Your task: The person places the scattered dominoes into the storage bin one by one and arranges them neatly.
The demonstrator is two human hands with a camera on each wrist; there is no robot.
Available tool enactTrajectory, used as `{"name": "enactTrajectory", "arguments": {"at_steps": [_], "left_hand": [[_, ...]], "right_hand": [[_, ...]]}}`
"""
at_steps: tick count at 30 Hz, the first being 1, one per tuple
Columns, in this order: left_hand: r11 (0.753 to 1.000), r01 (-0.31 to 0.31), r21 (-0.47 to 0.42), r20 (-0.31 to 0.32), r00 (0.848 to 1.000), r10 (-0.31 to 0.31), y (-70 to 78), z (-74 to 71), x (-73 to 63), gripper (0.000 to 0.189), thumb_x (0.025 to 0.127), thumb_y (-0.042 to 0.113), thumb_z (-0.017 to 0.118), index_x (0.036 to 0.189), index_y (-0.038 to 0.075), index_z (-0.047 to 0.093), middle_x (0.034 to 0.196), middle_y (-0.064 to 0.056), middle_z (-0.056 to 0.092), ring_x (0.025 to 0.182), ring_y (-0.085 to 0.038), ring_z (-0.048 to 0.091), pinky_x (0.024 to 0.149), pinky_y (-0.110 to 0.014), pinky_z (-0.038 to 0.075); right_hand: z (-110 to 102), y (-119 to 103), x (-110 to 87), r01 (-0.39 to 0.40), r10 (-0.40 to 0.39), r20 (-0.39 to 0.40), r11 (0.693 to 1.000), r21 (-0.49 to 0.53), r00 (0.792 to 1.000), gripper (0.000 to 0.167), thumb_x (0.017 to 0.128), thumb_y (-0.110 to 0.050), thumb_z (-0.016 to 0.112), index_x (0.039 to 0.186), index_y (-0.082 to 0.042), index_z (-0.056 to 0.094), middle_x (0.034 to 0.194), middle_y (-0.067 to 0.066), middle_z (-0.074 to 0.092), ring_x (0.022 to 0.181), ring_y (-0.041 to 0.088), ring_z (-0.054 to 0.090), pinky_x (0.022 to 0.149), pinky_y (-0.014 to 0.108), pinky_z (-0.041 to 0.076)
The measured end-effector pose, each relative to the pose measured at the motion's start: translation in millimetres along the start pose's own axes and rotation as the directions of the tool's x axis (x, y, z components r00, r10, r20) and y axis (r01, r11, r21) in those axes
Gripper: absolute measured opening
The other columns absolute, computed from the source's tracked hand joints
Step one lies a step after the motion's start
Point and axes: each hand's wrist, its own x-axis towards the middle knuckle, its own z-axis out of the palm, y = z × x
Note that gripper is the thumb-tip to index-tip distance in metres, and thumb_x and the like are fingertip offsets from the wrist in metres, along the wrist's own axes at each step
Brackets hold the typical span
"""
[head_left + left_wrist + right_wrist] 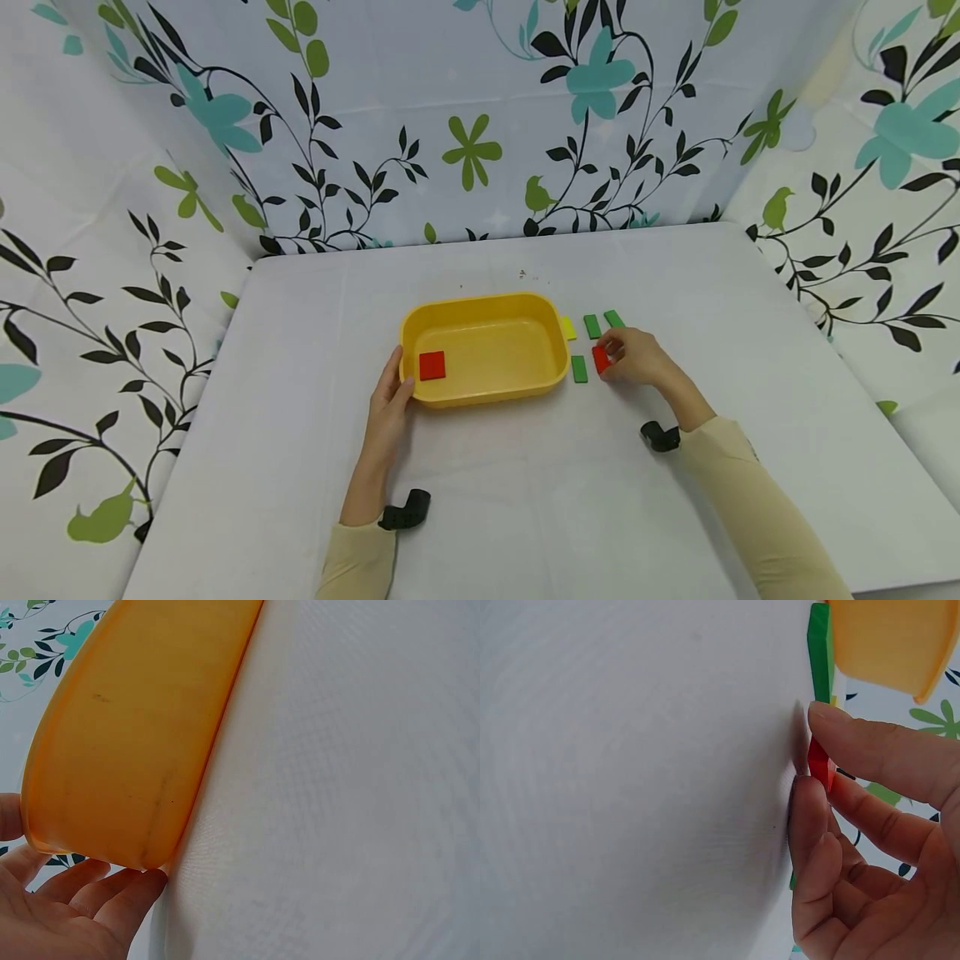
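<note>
A yellow plastic tray [495, 358] with rounded corners sits on the white table, and a flat red square piece [432, 365] lies inside at its left end. My left hand [387, 410] holds the tray's left end; in the left wrist view its fingertips [154, 879] touch the outer wall, with the thumb at the rim. Just right of the tray, my right hand [636, 357] has its thumb and fingers at a red rectangular block [601, 359], pinching it close to the tabletop. The right wrist view shows this red block [820, 766] partly hidden by the thumb and fingers.
A green block [579, 369] lies between the tray and the right hand. Beyond that hand are two more green blocks [592, 326] and a yellow piece [568, 327] against the tray. Cloth with leaf patterns [465, 100] hangs behind the white table [495, 500].
</note>
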Motion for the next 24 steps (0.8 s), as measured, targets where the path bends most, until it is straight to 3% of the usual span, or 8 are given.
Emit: {"name": "enactTrajectory", "arguments": {"at_steps": [6, 14, 24], "left_hand": [[1.000, 0.006, 0.003, -0.001, 1.000, -0.006, -0.1, 0.5, 0.0, 0.055, 0.106, 0.017, 0.039, 0.157, 0.027, 0.022, 0.163, 0.010, 0.016, 0.151, -0.009, 0.014, 0.120, -0.033, 0.025], [1.000, 0.001, -0.009, 0.000, 1.000, -0.001, -0.9, -0.6, 0.6, 0.055, 0.106, 0.016, 0.039, 0.157, 0.026, 0.022, 0.163, 0.009, 0.016, 0.151, -0.010, 0.015, 0.120, -0.033, 0.025], [1.000, -0.003, -0.012, 0.002, 1.000, 0.003, -0.7, -1.6, 1.0, 0.056, 0.105, 0.014, 0.039, 0.157, 0.025, 0.022, 0.164, 0.008, 0.016, 0.151, -0.011, 0.015, 0.119, -0.033, 0.026]], "right_hand": [[-7, -8, -4.3, -0.009, 0.010, -0.080, 1.000, 0.020, 0.997, 0.051, 0.079, -0.009, 0.078, 0.125, 0.004, 0.058, 0.112, 0.023, 0.063, 0.096, 0.032, 0.061, 0.076, 0.036, 0.057], [-18, -39, -3.7, 0.055, -0.033, -0.241, 0.995, 0.085, 0.970, 0.048, 0.084, -0.012, 0.077, 0.126, 0.002, 0.058, 0.108, 0.021, 0.063, 0.096, 0.032, 0.059, 0.085, 0.042, 0.056], [-5, -97, 5.0, 0.119, -0.073, -0.248, 0.977, 0.175, 0.966, 0.049, 0.083, -0.011, 0.077, 0.128, -0.003, 0.058, 0.107, 0.017, 0.063, 0.094, 0.029, 0.059, 0.088, 0.039, 0.058]]}}
